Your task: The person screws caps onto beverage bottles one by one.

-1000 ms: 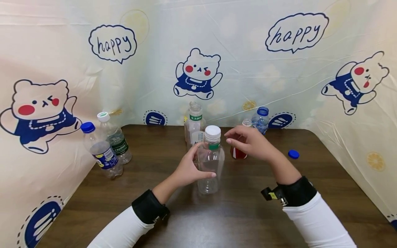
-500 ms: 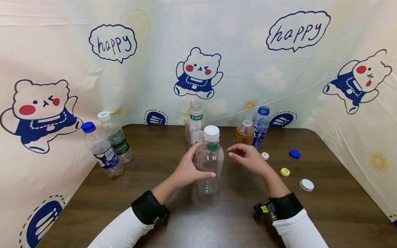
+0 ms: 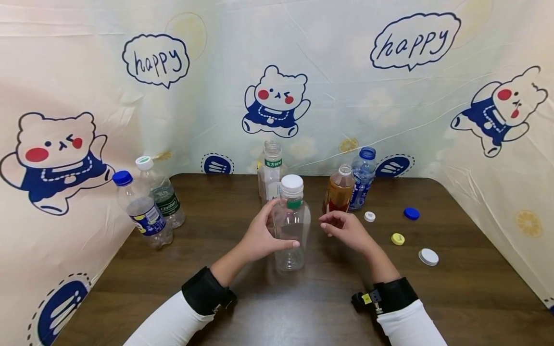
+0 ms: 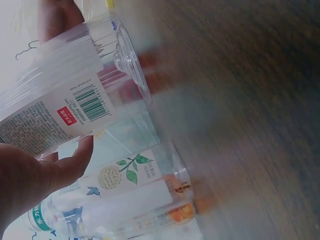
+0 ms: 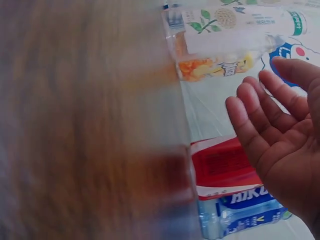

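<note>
Bottle [image 3: 292,228], capped, is held upright at surface [image 3: 329,302] centre by left grip [image 3: 259,238]; right grip [image 3: 348,230] is relaxed, nothing held. Work judged midway: blue-capped bottle [image 3: 148,220], green-labelled bottle [image 3: 169,204] capped; amber bottle [image 3: 341,190], blue bottle [image 3: 363,179] uncapped, caps [image 3: 428,257] loose.

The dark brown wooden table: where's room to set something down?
Bare: between the blue-capped clear plastic bottle and the left hand, and nearer, between the white sleeves. Crowded: behind the right hand, by the amber plastic bottle and blue plastic bottle, and rightward among round white, yellow and blue caps.
</note>
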A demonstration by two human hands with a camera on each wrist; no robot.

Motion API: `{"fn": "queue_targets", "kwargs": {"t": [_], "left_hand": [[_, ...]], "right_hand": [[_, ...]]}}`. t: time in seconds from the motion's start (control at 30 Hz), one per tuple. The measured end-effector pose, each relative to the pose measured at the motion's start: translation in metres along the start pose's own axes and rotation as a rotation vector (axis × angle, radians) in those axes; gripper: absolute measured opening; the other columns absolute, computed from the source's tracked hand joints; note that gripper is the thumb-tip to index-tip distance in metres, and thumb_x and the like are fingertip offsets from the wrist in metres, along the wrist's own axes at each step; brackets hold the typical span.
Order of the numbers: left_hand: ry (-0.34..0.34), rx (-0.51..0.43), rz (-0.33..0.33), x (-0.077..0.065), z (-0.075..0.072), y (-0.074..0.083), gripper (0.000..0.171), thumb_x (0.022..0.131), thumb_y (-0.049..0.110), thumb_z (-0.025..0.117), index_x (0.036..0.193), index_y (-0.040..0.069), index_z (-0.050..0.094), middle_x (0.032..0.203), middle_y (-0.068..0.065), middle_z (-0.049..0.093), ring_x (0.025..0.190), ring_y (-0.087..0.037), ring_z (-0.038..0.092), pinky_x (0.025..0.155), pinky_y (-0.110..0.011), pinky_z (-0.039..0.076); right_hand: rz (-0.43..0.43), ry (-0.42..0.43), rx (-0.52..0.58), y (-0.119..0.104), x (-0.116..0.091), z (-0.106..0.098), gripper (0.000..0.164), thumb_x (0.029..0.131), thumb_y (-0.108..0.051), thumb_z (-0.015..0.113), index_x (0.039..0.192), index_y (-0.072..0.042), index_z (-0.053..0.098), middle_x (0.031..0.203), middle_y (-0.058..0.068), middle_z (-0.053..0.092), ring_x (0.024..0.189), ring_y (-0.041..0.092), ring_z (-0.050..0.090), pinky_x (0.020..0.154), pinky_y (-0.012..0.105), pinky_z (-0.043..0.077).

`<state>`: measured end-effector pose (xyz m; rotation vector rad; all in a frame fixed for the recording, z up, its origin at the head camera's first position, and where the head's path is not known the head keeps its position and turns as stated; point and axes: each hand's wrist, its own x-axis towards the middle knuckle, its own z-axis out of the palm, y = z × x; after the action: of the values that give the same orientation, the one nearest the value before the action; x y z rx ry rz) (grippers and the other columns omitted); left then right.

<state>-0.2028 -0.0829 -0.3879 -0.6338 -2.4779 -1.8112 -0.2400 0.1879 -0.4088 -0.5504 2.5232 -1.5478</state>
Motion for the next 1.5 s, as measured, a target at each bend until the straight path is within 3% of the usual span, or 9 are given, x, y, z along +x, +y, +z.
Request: {"fn": "queue_targets", "kwargs": {"t": [0.13,0.27,0.5,0.83,1.17,1.5], "left_hand": [[0.012,-0.01,0.022,-0.002,-0.001,-0.003,0.096,0.067,0.024,0.091,0.145,0.026,0.037,0.142,-0.002,0.045,0.125,-0.024,0.049,0.097,-0.049,0.046],[0.015,-0.021,0.025,-0.006,-0.004,-0.005,0.094,0.067,0.022,0.091,0.145,0.026,0.038,0.14,-0.003,0.047,0.122,-0.024,0.051,0.092,-0.047,0.05],[0.061,-0.003,0.005,-0.013,-0.021,-0.01,0.098,0.066,0.022,0.092,0.146,0.023,0.035,0.138,-0.006,0.048,0.118,-0.026,0.053,0.09,-0.046,0.051],[0.2,0.007,-0.069,-0.023,-0.065,-0.021,0.098,0.066,0.025,0.092,0.146,0.025,0.035,0.134,-0.005,0.052,0.119,-0.028,0.052,0.092,-0.051,0.049],[0.334,0.044,-0.179,-0.023,-0.096,-0.029,0.103,0.069,0.034,0.09,0.151,0.024,0.027,0.146,-0.009,0.04,0.13,-0.032,0.042,0.1,-0.056,0.042],[0.522,0.093,-0.135,-0.005,-0.116,-0.042,0.1,0.068,0.033,0.09,0.148,0.02,0.031,0.147,-0.008,0.039,0.133,-0.029,0.039,0.106,-0.054,0.036]], "right_hand": [[-0.029,0.005,-0.002,0.016,0.003,0.002,0.029,0.095,-0.017,0.065,0.115,0.004,0.064,0.088,0.009,0.065,0.078,0.026,0.062,0.073,0.043,0.055],[-0.042,0.003,-0.012,0.016,0.003,0.002,0.029,0.095,-0.017,0.065,0.114,0.005,0.064,0.088,0.01,0.065,0.077,0.025,0.062,0.071,0.037,0.055],[-0.03,-0.012,-0.009,0.02,0.003,0.001,0.029,0.095,-0.017,0.065,0.114,0.004,0.064,0.089,0.009,0.066,0.079,0.029,0.063,0.07,0.032,0.055],[-0.02,-0.022,-0.019,0.021,0.001,0.001,0.027,0.095,-0.016,0.064,0.114,0.004,0.064,0.09,0.009,0.066,0.079,0.026,0.062,0.07,0.033,0.055],[-0.018,-0.029,-0.026,0.02,0.001,0.002,0.028,0.094,-0.014,0.065,0.114,0.005,0.064,0.092,0.012,0.067,0.078,0.029,0.063,0.069,0.035,0.055],[-0.022,-0.036,-0.047,0.019,0.001,0.002,0.025,0.093,-0.014,0.067,0.113,0.002,0.065,0.096,0.008,0.067,0.079,0.025,0.061,0.069,0.032,0.055]]}}
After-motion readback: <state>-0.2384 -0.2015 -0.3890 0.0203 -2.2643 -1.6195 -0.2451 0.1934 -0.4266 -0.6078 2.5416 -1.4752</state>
